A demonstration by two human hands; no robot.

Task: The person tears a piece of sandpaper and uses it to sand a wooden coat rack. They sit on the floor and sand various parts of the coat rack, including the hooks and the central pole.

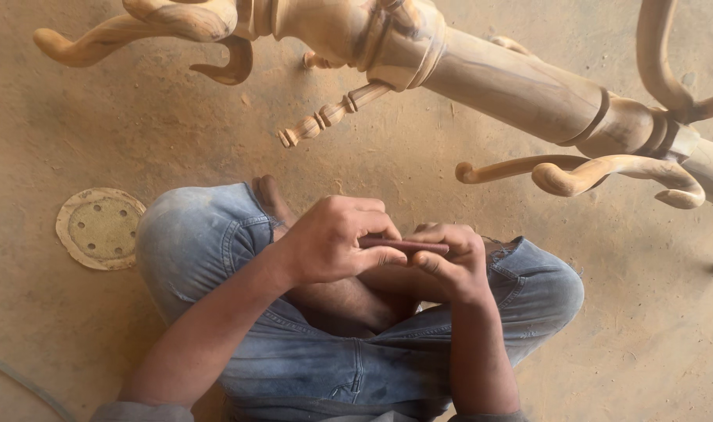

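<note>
A dusty, tan workshop floor [75, 328] fills the view, powdered with fine sawdust. Across the top lies a large turned wooden post [520, 82], pale and unfinished, with curved hook arms [606, 172] branching from it and a small turned spindle peg [329, 116] jutting below; its surface looks bare and matte, with no stain or polish visible, so by the look of it the finishing is only partly done, and how much of the post is already smoothed cannot be told. On the floor at the left rests a round sanding disc [100, 228], dusty, with small holes. The person sits cross-legged in worn blue jeans [310, 359]. Both hands meet over the lap: the left hand [333, 238] and right hand [450, 262] each have fingers pinched together on a thin, flat, reddish-brown strip [407, 246], probably folded abrasive paper, held level between them, well apart from the post. The strip looks dark, narrow and slightly bent.
</note>
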